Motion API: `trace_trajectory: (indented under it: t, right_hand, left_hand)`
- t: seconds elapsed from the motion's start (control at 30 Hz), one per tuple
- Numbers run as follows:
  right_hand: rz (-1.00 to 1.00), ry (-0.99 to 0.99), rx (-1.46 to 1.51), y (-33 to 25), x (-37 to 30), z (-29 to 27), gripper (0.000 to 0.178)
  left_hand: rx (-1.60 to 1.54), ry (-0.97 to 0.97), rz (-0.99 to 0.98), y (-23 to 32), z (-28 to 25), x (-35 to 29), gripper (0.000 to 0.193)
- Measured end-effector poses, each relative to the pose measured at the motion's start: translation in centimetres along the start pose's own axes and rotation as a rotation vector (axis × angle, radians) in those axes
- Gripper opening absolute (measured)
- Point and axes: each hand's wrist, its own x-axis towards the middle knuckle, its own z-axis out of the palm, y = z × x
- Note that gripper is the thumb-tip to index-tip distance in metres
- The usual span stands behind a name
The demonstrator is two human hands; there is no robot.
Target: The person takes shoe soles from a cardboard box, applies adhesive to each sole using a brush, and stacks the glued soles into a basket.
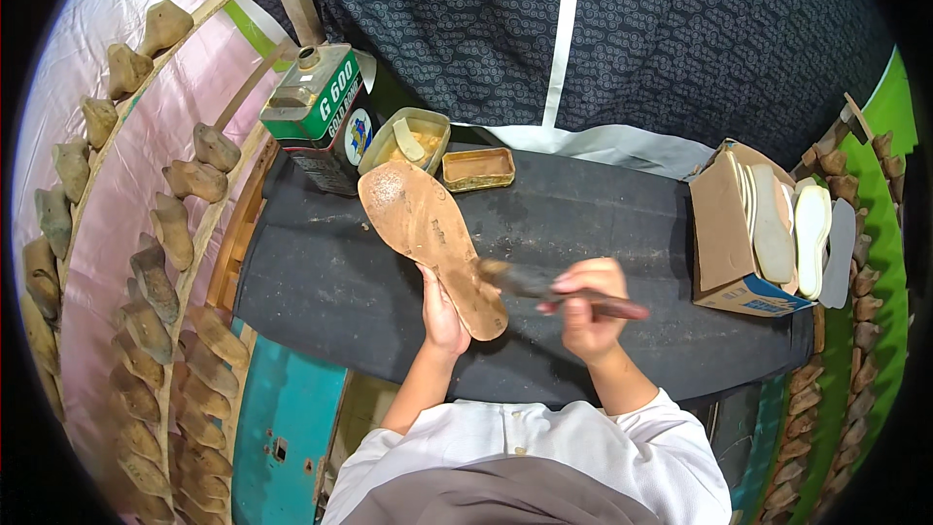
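My left hand (443, 317) grips a brown shoe insole (416, 218) from below by its narrow waist, its broad toe end pointing away to the upper left. The insole's upward face looks shiny at the toe. In my right hand (595, 311) is a brush (530, 280) with a dark reddish handle, slightly blurred. Its bristles meet the right edge of the insole between waist and heel. Beyond the toe stand a tub (442, 123) of yellowish stuff with a pale flat piece in it, and a small crusted rectangular tray (477, 169).
A green and dark metal can (316, 107) stands at the table's far left. On the right, a cardboard box (721, 224) holds several pale soles (812, 238). Dark cloth covers the table (603, 209). Racks of wooden shoe lasts (175, 233) line both sides; a patterned black curtain (680, 39) hangs behind.
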Motion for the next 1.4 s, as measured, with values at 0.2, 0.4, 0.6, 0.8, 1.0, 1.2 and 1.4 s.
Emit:
trace_trajectory:
  t: [0.2,0.4,0.6,0.8,1.0,1.2,1.4]
  right_hand:
    - [0.078,0.104,0.151,0.0,-1.5,0.3,0.015]
    - [0.018,-0.129,-0.188,-0.3,-0.5,0.6,0.014]
    - [-0.072,-0.251,-0.284,-0.1,0.3,1.0,0.012]
    - [0.05,-0.146,-0.149,-0.1,-0.6,1.2,0.015]
    - [0.017,-0.105,-0.116,1.0,-1.8,0.4,0.015]
    - [0.011,-0.082,-0.113,1.1,-1.7,0.0,0.017]
    - [0.066,-0.138,-0.159,0.6,-1.4,0.3,0.012]
  left_hand:
    - [-0.053,0.167,0.03,0.0,1.7,0.1,0.06]
    - [0.049,-0.068,-0.001,0.1,-0.3,0.2,0.06]
    - [0.174,-0.129,0.02,-0.4,-2.3,0.8,0.06]
    - [0.087,-0.293,-0.031,-0.6,-3.3,1.1,0.058]
    - [0.067,-0.095,-0.082,-0.1,-2.3,0.6,0.058]
    - [-0.005,0.004,-0.103,0.4,-0.8,0.4,0.058]
    - [-0.037,0.028,-0.124,0.6,-0.3,0.1,0.058]
